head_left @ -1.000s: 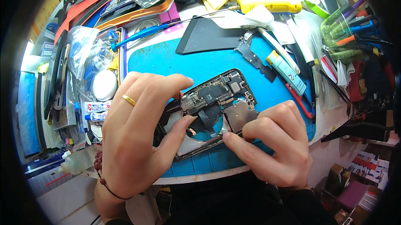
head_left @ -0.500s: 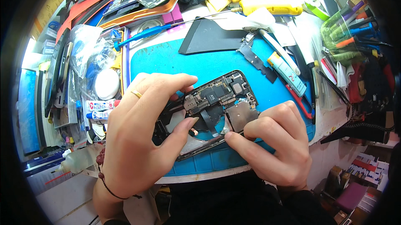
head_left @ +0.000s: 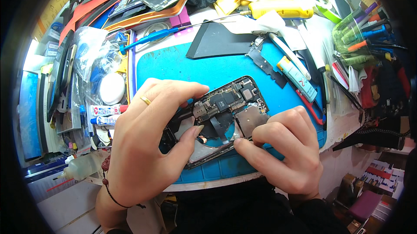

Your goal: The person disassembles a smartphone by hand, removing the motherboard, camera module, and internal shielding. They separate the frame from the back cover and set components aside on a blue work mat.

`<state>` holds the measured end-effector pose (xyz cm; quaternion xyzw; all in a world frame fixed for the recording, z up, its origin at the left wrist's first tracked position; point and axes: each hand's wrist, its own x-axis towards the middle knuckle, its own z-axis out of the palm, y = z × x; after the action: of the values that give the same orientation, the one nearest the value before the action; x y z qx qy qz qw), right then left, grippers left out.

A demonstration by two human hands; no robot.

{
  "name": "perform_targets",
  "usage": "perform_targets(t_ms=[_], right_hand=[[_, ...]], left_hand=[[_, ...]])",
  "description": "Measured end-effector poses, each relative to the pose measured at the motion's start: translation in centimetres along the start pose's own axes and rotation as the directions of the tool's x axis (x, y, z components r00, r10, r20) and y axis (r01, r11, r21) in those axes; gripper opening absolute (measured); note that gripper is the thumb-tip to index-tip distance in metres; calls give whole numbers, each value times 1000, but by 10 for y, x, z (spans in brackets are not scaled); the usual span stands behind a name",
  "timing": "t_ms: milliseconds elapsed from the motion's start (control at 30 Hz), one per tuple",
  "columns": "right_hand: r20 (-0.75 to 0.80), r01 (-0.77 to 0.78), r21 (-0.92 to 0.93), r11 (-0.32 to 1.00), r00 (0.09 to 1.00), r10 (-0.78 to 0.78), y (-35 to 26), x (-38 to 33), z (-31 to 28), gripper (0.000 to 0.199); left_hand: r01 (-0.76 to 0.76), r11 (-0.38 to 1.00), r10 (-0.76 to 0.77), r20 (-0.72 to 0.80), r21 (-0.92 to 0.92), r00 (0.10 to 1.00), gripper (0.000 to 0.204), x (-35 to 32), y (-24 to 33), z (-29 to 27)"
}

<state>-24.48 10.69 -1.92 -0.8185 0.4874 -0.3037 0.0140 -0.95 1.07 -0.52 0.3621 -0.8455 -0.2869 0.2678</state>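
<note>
An opened smartphone (head_left: 216, 150) lies aslant on the blue mat, its inside bare. Its dark logic board (head_left: 222, 100) runs along the far side, and a square silvery metal module (head_left: 252, 121) sits at the right end. Around the phone's left end curls my left hand (head_left: 145, 140), index finger at the far edge and thumb over the inner frame. My right hand (head_left: 289, 151) is closed at the near right edge, thumb and bent fingers pinched beside a small whitish silvery bit (head_left: 236, 133). Those fingers hide what they hold.
Beyond the phone on the blue mat (head_left: 169, 64) lie a black panel (head_left: 221, 41), a dark shield strip (head_left: 266, 65) and a pale blue tube (head_left: 297, 80). A blue screwdriver (head_left: 150, 38) rests at the back left; a clear tool cup (head_left: 352, 36) stands right.
The view has shifted very slightly. Both hands keep nearly the same places on the phone, with my left fingers and thumb moved only a little.
</note>
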Motion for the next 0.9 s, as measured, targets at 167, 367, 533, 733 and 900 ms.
perform_targets(t_ms=[167,367,533,733,900], right_hand=[[4,14,-18,1000,1000,-14,1,-1,0,38],[-1,28,-30,999,1000,-28,1,-1,0,39],[-5,90,5,996,996,-90,9,0,0,32],[-44,-24,11,1000,999,24,2,-2,3,33],[-45,-39,19,999,998,40,1,-2,1,36]], left_hand=[[2,999,-1,5,-38,1000,52,1,0,0],[5,999,-4,11,-46,1000,52,0,0,-1],[13,999,-12,4,-30,1000,52,0,0,1],[6,1000,-6,4,-29,1000,52,-1,0,1],[21,999,-20,23,-32,1000,52,-1,1,-2]])
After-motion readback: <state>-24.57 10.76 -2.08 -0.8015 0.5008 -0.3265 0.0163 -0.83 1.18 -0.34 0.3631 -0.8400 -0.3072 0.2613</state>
